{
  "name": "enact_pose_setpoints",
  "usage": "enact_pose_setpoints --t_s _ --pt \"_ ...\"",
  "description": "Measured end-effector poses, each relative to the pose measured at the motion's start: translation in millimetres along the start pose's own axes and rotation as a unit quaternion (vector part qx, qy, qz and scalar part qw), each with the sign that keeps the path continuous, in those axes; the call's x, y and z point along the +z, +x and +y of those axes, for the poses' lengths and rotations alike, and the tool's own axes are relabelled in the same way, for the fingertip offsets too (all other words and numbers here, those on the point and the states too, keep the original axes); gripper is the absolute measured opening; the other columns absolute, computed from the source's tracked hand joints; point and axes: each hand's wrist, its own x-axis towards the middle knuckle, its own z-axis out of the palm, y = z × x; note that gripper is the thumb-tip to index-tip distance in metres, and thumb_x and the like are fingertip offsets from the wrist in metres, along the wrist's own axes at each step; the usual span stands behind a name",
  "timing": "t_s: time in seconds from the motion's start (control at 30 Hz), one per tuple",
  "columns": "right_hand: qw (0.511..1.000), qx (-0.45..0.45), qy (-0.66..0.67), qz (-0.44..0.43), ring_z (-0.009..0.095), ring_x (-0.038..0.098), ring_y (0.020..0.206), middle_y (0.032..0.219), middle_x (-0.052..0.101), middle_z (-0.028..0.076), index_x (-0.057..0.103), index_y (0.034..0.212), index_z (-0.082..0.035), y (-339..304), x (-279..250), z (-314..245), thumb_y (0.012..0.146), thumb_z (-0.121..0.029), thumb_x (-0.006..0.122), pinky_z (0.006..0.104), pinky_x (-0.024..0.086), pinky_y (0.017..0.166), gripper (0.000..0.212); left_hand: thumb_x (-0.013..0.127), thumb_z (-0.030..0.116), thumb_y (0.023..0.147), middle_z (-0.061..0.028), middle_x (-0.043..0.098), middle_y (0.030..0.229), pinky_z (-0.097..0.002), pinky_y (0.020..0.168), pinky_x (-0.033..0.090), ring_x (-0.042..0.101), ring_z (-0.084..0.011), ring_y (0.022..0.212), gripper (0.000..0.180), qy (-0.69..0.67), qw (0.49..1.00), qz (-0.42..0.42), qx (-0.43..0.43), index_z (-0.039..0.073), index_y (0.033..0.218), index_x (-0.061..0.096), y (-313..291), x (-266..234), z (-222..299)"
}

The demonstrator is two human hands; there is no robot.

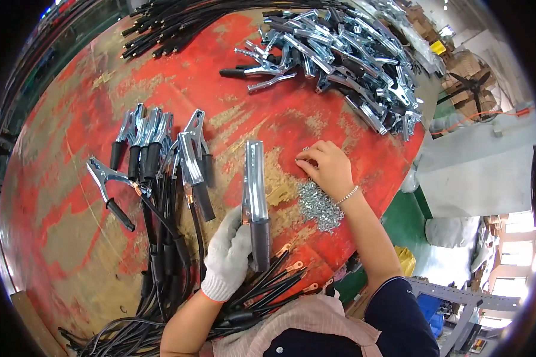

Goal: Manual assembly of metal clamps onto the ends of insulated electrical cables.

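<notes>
My left hand, in a white knit glove, grips a metal spring clamp with a black handle sleeve, its jaws pointing away from me. A bit of copper shows beside the glove. My right hand is bare, with thumb and forefinger pinched together; whatever is between the fingertips is too small to name. It hovers at the far side of a heap of small shiny metal fasteners. Left of my gloved hand lie several clamps joined to black cables.
A large pile of loose clamps covers the far right of the worn red table. Black cable ends lie at the far left. Cables with copper lugs lie close to my body. A fan stands beyond the table's right edge.
</notes>
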Motion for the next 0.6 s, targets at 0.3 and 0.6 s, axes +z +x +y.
enact_pose_setpoints --t_s 0.3,0.6 --pt "0.999 -0.002 0.027 -0.025 0.022 0.062 0.078 0.077 0.061 0.002 0.069 0.074 -0.015 10 -6 -11 0.072 -0.02 0.075 0.0334 0.05 0.067 0.008 0.042 0.011 0.097 -0.0045 0.059 0.076 -0.0227 0.051 0.046 0.054 -0.0081 0.056 0.043 0.05 0.997 -0.018 -0.059 0.0 0.139 0.039 -5 11 17" --pt "0.963 -0.147 0.205 0.091 0.021 0.061 0.071 0.079 0.063 0.004 0.072 0.083 -0.01 -18 -32 -107 0.061 -0.006 0.083 0.0308 0.047 0.061 0.026 0.043 0.011 0.097 -0.0065 0.06 0.078 -0.0238 0.05 0.048 0.057 -0.009 0.057 0.043 0.068 0.997 -0.011 -0.032 0.0 0.139 0.038 -9 10 20"
